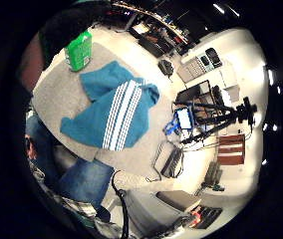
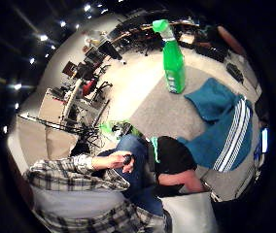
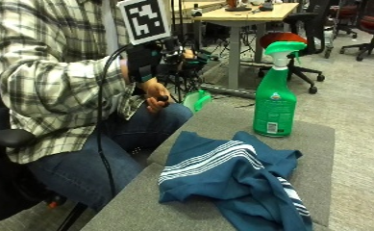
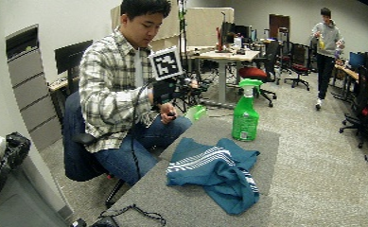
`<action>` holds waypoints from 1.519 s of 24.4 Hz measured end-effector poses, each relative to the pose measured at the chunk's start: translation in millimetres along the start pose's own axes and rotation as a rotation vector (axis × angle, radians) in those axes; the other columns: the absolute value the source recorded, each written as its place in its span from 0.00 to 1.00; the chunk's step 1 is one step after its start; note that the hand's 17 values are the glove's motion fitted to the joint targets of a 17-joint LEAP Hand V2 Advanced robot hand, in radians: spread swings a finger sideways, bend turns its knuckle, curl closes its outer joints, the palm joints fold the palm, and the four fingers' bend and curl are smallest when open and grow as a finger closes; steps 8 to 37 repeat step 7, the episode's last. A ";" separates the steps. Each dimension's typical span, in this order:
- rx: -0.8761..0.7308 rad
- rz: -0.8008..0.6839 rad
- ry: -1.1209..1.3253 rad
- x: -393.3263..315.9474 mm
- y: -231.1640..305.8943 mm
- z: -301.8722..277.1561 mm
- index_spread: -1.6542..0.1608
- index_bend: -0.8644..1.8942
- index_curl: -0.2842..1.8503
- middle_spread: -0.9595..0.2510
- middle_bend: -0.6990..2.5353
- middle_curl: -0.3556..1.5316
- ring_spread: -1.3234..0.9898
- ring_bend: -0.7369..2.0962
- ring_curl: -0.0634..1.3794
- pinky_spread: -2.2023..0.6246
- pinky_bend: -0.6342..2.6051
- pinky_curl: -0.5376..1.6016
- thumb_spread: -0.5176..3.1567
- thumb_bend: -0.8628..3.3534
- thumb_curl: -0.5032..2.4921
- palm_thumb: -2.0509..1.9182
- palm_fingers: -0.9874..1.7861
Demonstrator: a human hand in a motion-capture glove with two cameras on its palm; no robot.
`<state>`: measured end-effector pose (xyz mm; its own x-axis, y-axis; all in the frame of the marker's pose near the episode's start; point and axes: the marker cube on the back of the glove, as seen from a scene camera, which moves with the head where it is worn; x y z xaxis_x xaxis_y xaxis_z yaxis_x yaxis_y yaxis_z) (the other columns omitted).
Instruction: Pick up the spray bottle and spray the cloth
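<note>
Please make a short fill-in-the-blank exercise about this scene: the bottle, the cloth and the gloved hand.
1. The spray bottle stands ____ on the grey table.
2. The colour of the spray bottle is ____.
3. The blue cloth carries ____ stripes.
4. The gloved right hand is raised near the person's chest and holds ____.

Missing words: upright; green; white; nothing

Seated person (image 3: 58, 82), plaid flannel shirt, blue jeans, black glove on right hand (image 3: 143, 61)

Plastic, cloth and felt-like matt surfaces

We see a glossy green plastic spray bottle (image 3: 274, 96), soft teal woven cloth (image 3: 238, 180), and matt grey table (image 3: 314, 159).
</note>
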<state>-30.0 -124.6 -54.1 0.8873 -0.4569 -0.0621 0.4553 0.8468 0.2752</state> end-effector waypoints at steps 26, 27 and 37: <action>-0.083 0.179 0.000 -30.0 57.9 16.8 0.73 0.38 0.32 0.75 0.26 0.37 0.60 0.35 0.30 0.85 0.29 0.39 0.43 0.20 0.32 0.64 0.48; -0.083 0.179 0.000 -30.0 57.9 16.8 0.73 0.38 0.32 0.75 0.26 0.37 0.60 0.35 0.30 0.85 0.29 0.39 0.43 0.20 0.32 0.64 0.48; -0.083 0.179 0.000 -30.0 57.9 16.8 0.73 0.38 0.32 0.75 0.26 0.37 0.60 0.35 0.30 0.85 0.29 0.39 0.43 0.20 0.32 0.64 0.48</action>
